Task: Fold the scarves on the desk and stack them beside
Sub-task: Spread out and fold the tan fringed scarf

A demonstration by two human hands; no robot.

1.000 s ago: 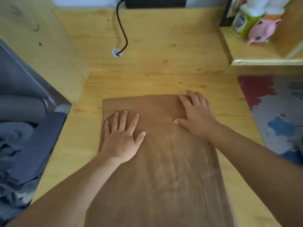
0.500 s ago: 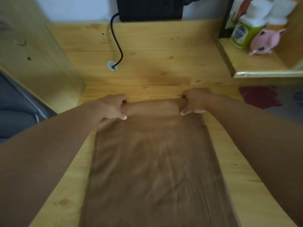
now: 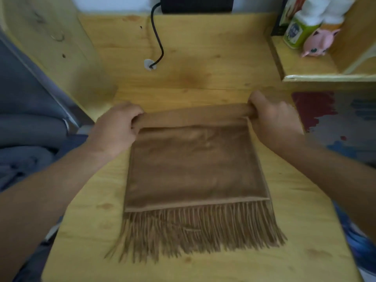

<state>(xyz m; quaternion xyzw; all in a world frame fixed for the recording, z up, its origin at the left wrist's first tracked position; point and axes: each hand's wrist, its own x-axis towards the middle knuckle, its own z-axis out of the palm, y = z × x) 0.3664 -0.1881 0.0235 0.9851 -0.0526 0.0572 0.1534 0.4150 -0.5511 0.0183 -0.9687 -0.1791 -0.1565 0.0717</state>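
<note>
Both forearms run out of the bottom corners, and the fingertips of each hand are tucked out of sight under the brown scarf, whose fringe is blurred. The scarf lies mid-desk, bare wood beyond its far fold and along both sides. The left hand and right hand curl tightly around the far fold's two ends, lifting it
</note>
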